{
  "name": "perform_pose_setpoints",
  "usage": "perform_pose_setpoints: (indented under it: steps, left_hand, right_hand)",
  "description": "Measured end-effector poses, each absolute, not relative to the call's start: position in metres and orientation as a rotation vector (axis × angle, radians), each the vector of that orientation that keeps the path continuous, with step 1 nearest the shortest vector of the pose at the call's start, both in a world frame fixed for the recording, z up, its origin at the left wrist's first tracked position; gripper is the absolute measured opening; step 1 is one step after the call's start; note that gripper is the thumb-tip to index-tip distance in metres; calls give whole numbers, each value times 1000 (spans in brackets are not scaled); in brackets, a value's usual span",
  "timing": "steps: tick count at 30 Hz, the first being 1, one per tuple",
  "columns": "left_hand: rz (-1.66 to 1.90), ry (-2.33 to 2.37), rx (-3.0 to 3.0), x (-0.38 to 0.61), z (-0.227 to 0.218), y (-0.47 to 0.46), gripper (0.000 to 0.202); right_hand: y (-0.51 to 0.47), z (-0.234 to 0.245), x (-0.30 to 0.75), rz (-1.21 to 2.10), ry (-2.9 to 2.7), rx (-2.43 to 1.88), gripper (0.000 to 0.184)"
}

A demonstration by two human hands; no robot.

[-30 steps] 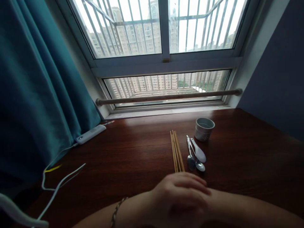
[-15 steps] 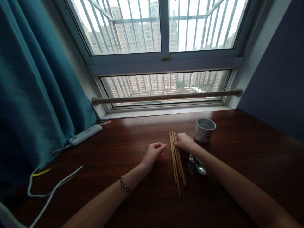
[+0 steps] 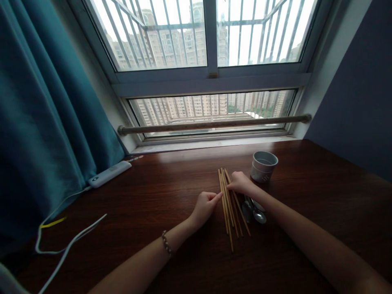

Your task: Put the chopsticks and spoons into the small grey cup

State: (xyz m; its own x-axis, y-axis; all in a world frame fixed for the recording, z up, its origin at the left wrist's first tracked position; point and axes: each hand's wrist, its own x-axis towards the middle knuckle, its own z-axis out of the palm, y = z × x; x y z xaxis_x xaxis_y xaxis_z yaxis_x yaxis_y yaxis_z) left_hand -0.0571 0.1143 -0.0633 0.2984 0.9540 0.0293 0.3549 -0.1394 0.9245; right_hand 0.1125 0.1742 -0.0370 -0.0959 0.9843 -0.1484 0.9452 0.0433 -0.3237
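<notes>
Several thin wooden chopsticks [image 3: 229,216] lie fanned out on the dark wooden table [image 3: 153,204]. My left hand [image 3: 206,204] touches their left side, fingers curled with the fingertips pinched against a stick. My right hand [image 3: 240,183] rests on the upper part of the bunch, fingers closed on a chopstick. Just right of the sticks lie metal spoons [image 3: 254,212], partly hidden under my right forearm. A small grey cup [image 3: 263,166] stands upright beyond my right hand.
A white power strip [image 3: 108,173] with white cables [image 3: 67,241] lies at the left by a teal curtain [image 3: 45,122]. A window with a wooden rail [image 3: 214,123] runs along the table's far edge. A dark blue wall [image 3: 361,90] is at the right.
Both hands have moved forward from the near edge to the chopsticks. The sticks have fanned out, one swinging right. My left hand has come up against them.
</notes>
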Motion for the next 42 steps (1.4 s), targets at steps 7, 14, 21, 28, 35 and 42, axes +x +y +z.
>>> perform_pose_setpoints:
  steps: [7,14,21,28,35,42]
  left_hand:
    - [854,1231,1739,-57,-67,111,56]
    - [829,1272,1764,-58,-65,114,52]
    - [784,1411,1740,-60,-72,129,30]
    - [649,1661,1860,-54,-62,158,23]
    - [317,1855,2076,-35,-52,189,26]
    - [65,1858,2190,-21,-42,190,32]
  right_hand:
    - [176,-33,114,718,-2030,-2001,18]
    - [164,51,153,898,-1773,-1656,14]
    - [142,108,234,178,-1179,-1415,22]
    - [149,107,250,55,-1219,-1787,11]
    - [170,87,243,396,-1230,-1881,9]
    - [183,70,252,475,-1230,-1907,10]
